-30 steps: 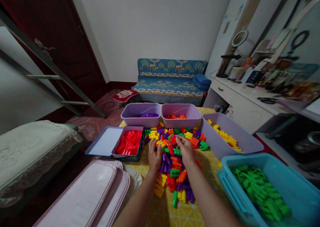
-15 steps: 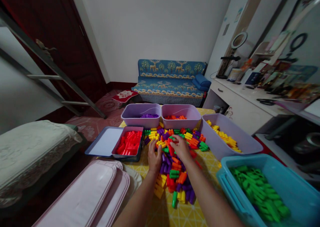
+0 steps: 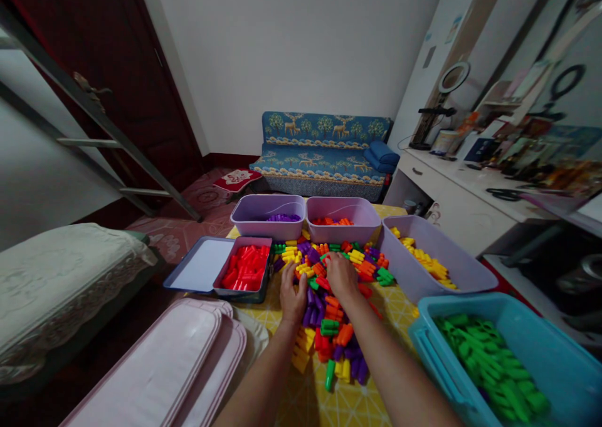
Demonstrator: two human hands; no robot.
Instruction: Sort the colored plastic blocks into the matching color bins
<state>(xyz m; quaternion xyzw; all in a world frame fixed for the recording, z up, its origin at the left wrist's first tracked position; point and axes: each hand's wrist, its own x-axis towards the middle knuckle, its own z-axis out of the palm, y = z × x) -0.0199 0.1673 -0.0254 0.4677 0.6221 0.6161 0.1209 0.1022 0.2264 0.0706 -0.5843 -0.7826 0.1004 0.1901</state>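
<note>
A loose heap of plastic building blocks (image 3: 316, 314) in red, orange, yellow, green and purple covers the middle of the table. At the heap's left side, my left hand (image 3: 293, 294) is open, its thumb and fingers apart, with no block visible in it. My right hand (image 3: 342, 276) reaches into the heap's upper middle, fingers curled downward and closed. Its back hides the fingertips and whatever they grip. Red blocks (image 3: 246, 268) fill an open hinged case left of my hands. Purple blocks (image 3: 283, 218) and orange blocks (image 3: 332, 222) lie in two bins behind the heap.
On the right stand a lilac bin (image 3: 394, 270) of yellow blocks and a turquoise tub (image 3: 423, 336) of green blocks. Pale pink lids (image 3: 155, 358) are stacked at the front left. A yellow patterned cloth (image 3: 395, 317) covers the table. A blue sofa (image 3: 324, 157) stands beyond.
My right hand has turned and lowered, its fingers curling down among the blocks; the red piece by its fingertips is now hidden. My left hand stays nearly in place. The view shifts slightly.
</note>
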